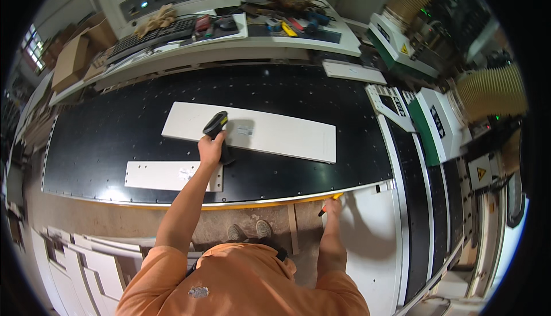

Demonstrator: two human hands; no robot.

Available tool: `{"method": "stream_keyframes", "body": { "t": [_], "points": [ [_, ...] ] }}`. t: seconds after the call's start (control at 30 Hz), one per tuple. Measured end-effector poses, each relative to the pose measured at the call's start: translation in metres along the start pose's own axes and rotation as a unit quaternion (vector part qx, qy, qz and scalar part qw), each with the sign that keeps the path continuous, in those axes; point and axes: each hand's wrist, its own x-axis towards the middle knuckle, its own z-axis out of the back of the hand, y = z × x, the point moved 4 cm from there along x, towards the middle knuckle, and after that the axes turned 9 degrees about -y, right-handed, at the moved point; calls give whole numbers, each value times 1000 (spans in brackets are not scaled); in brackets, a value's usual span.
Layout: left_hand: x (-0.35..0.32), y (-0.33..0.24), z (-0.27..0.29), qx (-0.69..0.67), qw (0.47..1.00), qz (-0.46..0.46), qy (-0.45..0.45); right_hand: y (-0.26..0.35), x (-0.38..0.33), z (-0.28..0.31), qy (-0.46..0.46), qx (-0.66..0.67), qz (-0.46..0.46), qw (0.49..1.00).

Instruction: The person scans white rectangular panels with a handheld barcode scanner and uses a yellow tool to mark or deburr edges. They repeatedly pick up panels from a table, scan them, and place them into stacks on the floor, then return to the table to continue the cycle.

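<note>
From the head camera, your left arm reaches forward from the orange sleeve, its forearm passing over the right end of the smaller white panel. Your left hand has its fingers closed round the grip of a black handheld scanner, whose head is raised over the left part of the long white panel, just left of its label. Both panels lie flat on the black table, the long one farther from you and slanting down to the right.

Your right arm extends forward beside your body, with the right hand at the table's near edge (whether it touches that edge, you can't tell from here). Its fingers are curled round a small yellow, red and black object, mostly covered by the hand.

The long panel's label bears fine print and a dark square patch; the smaller panel's pale label is likewise too small to read. At right, one white machine housing carries dark rectangular markings, and a yellow warning triangle sits lower down.
</note>
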Motion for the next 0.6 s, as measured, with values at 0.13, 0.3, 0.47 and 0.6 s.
{"method": "stream_keyframes", "body": {
  "t": [0.13, 0.3, 0.47, 0.6],
  "points": [
    [-1, -1, 0, -10, 1000, 12, 10, 0, -17, 109, -57, 351, -126, 926],
    [-3, -6, 2, -10, 1000, 7, 4, 120, -117, 234, 9, 362, 241, 901],
    [-2, -4, 2, -2, 1000, 27, 8, 213, -216, 199, 473, 235, 79, 845],
    [3, -1, 3, 3, 999, 48, 8, 223, -201, 192, 263, 123, 242, 926]
  ]
}}
